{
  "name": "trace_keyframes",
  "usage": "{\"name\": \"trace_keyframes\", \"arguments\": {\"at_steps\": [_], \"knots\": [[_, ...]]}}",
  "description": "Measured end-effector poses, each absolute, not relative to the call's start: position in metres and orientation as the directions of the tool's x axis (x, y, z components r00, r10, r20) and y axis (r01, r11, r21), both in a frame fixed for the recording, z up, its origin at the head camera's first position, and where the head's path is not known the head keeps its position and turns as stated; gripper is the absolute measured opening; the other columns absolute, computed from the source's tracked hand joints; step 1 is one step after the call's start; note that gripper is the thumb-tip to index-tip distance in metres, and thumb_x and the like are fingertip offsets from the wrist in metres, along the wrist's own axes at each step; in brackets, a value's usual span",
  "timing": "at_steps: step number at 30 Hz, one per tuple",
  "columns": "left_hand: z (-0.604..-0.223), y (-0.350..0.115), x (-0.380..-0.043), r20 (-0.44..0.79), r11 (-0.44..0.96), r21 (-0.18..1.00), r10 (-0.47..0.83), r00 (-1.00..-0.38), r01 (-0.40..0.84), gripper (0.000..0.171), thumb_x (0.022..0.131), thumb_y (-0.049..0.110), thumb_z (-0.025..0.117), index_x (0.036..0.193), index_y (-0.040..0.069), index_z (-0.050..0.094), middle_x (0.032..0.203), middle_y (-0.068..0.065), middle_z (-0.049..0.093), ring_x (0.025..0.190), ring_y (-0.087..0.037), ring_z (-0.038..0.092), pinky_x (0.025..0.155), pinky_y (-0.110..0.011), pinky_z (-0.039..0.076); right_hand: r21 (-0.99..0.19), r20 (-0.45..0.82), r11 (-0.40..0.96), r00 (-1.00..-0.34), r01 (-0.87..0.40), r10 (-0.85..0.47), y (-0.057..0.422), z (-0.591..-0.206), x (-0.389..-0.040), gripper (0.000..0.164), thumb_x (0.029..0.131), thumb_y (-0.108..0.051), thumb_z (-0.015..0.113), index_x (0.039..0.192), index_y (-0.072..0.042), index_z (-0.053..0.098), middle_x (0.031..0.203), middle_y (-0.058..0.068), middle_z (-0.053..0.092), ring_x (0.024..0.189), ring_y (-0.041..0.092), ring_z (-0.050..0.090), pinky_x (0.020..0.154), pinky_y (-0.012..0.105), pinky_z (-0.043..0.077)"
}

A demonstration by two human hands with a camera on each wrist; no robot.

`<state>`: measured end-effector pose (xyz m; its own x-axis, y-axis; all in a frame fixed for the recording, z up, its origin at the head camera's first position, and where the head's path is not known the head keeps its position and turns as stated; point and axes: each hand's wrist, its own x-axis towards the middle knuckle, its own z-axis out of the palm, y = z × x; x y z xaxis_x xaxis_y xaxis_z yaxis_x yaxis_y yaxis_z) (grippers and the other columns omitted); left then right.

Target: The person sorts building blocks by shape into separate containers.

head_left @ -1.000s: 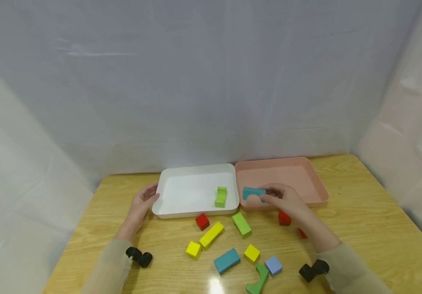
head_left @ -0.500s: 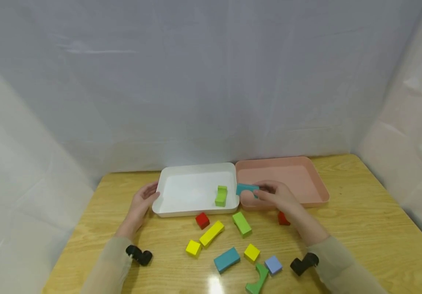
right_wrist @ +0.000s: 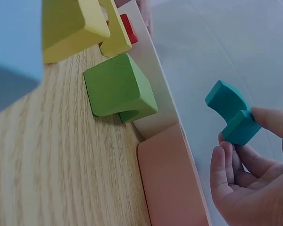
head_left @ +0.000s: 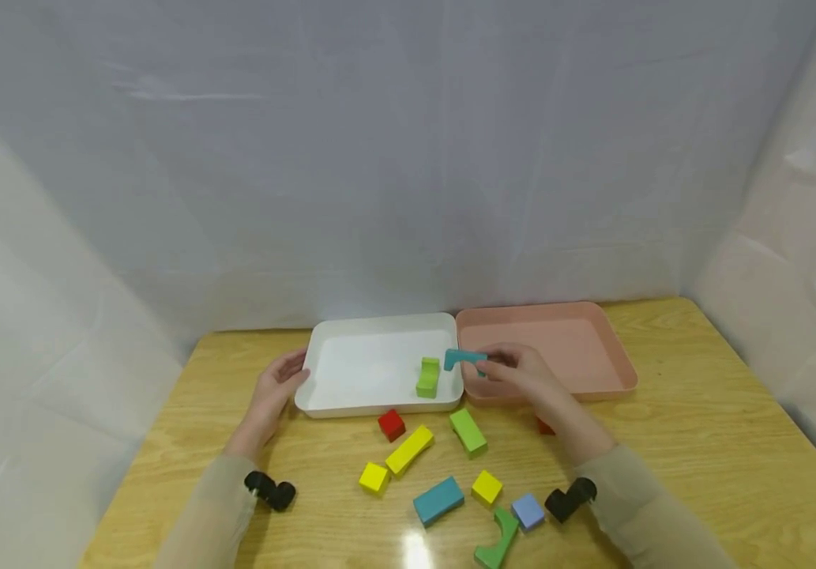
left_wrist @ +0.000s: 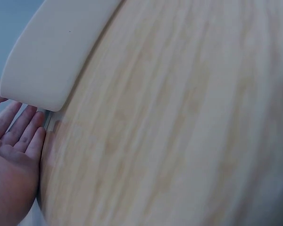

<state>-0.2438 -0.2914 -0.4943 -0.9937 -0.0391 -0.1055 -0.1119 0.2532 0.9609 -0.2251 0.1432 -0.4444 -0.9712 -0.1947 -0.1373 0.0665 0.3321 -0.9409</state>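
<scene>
My right hand [head_left: 521, 375] pinches a teal arch block [head_left: 466, 357] between thumb and fingers, above the meeting edges of the two trays. In the right wrist view the arch block [right_wrist: 232, 113] shows its curved cutout, held at one end. A light green arch block [head_left: 427, 378] lies in the right part of the white tray [head_left: 372, 367]. At that tray's left edge is my left hand [head_left: 276, 395], its thumb over the rim and its fingers along the outside. The left wrist view shows the left hand [left_wrist: 16, 155] at the tray's corner [left_wrist: 52, 94].
A pink tray [head_left: 550, 348] adjoins the white one. In front lie a red block [head_left: 392, 425], a long yellow block [head_left: 410, 452], yellow cubes [head_left: 486, 488], a light green block [head_left: 468, 432], a blue block [head_left: 439, 501], a periwinkle cube [head_left: 528, 512] and a green arch [head_left: 498, 541].
My right hand has moved left with the teal arch block, from over the pink tray to the white tray's right edge, and the block has tilted. The left hand stays in place.
</scene>
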Motion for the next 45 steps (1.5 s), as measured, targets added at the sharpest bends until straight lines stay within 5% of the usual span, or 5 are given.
{"name": "trace_keyframes", "arguments": {"at_steps": [11, 20, 31, 39, 45], "knots": [[-0.495, -0.293, -0.243, -0.084, 0.211, 0.974, -0.025, -0.996, -0.087, 0.057, 0.110, 0.009, 0.056, 0.162, 0.000, 0.036, 0.169, -0.023, 0.039, 0.153, -0.031, 0.040, 0.099, -0.003, 0.040, -0.945, -0.134, 0.320, -0.969, 0.062, -0.207, 0.124, -0.442, -0.235, 0.043, 0.103, -0.029, 0.071, 0.136, -0.003, 0.068, 0.135, 0.017, 0.070, 0.115, 0.026, 0.067, 0.105, 0.042, 0.059], [-0.495, -0.291, -0.240, -0.101, 0.209, 0.972, -0.029, -0.994, -0.105, 0.058, 0.110, 0.011, 0.057, 0.163, 0.001, 0.036, 0.169, -0.022, 0.039, 0.152, -0.029, 0.041, 0.098, -0.003, 0.040, -0.937, -0.105, 0.349, -0.968, 0.019, -0.228, 0.109, -0.445, -0.241, 0.034, 0.102, -0.026, 0.072, 0.127, -0.003, 0.074, 0.122, 0.015, 0.073, 0.107, 0.023, 0.062, 0.092, 0.025, 0.052], [-0.495, -0.293, -0.241, -0.104, 0.214, 0.971, -0.034, -0.994, -0.109, 0.058, 0.110, 0.010, 0.057, 0.163, 0.001, 0.036, 0.169, -0.021, 0.038, 0.154, -0.030, 0.040, 0.099, -0.003, 0.039, -0.923, -0.152, 0.383, -0.951, 0.039, -0.268, 0.087, -0.440, -0.245, 0.032, 0.101, -0.026, 0.074, 0.127, -0.006, 0.074, 0.117, 0.012, 0.073, 0.102, 0.024, 0.068, 0.099, 0.038, 0.058], [-0.495, -0.293, -0.240, -0.100, 0.226, 0.968, -0.044, -0.994, -0.108, 0.058, 0.109, 0.011, 0.058, 0.163, 0.002, 0.037, 0.169, -0.021, 0.039, 0.153, -0.031, 0.040, 0.098, -0.002, 0.039, -0.936, -0.147, 0.351, -0.934, 0.025, -0.325, 0.066, -0.442, -0.246, 0.034, 0.100, -0.024, 0.076, 0.125, -0.002, 0.073, 0.115, 0.013, 0.074, 0.098, 0.021, 0.065, 0.094, 0.032, 0.057], [-0.496, -0.293, -0.237, -0.109, 0.227, 0.967, -0.040, -0.993, -0.116, 0.058, 0.110, 0.012, 0.057, 0.163, 0.003, 0.037, 0.169, -0.020, 0.039, 0.153, -0.031, 0.040, 0.099, -0.003, 0.039, -0.893, -0.148, 0.450, -0.931, -0.019, -0.333, 0.054, -0.444, -0.244, 0.032, 0.098, -0.028, 0.078, 0.120, -0.005, 0.077, 0.106, 0.008, 0.077, 0.092, 0.015, 0.066, 0.090, 0.028, 0.056]]}}
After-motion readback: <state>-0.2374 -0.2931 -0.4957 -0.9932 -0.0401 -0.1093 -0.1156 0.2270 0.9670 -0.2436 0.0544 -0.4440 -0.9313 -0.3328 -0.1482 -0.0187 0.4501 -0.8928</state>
